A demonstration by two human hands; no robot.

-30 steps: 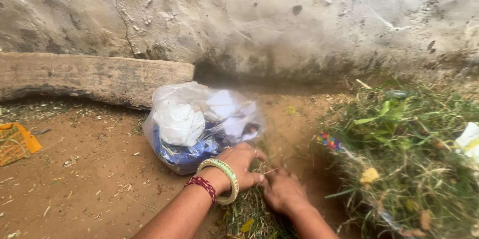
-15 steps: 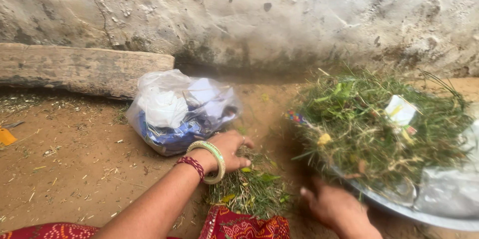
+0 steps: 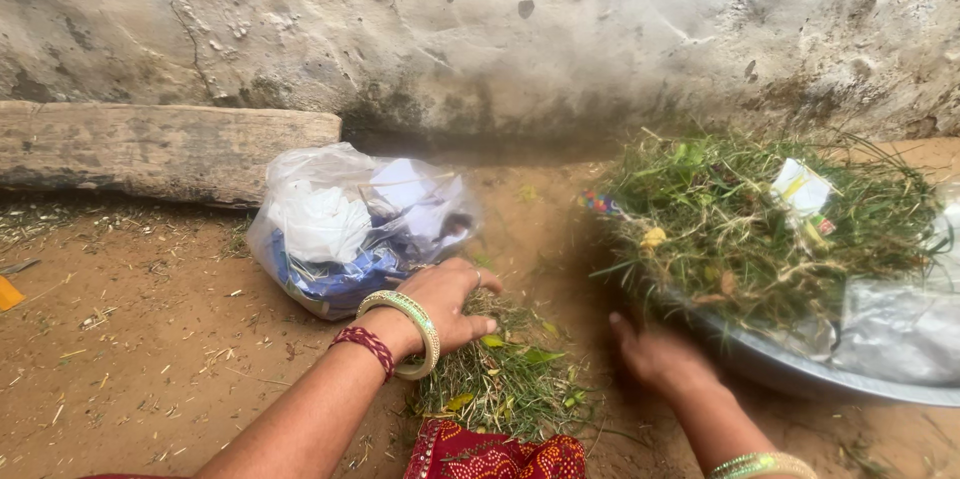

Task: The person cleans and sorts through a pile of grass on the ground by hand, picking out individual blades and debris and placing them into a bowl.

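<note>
Grass clippings (image 3: 505,379) lay heaped on the bare dirt floor (image 3: 150,359) just in front of the person's red patterned cloth (image 3: 490,454), close enough to be raked together without reaching. The left hand (image 3: 445,299), bangles at its wrist, rested palm-down on the far edge of the heap, fingers curled loosely over the blades as if to pen them in; it pinched nothing. The right hand (image 3: 655,354) was at the near rim of the metal basin (image 3: 800,374), fingers bent at or under the edge, though whether they gripped it I could not tell. The basin sat tilted toward the heap, piled with more grass and scraps. A clear plastic bag (image 3: 355,224) of rubbish sat just behind the left hand, near the wooden beam (image 3: 160,149) along the wall.
</note>
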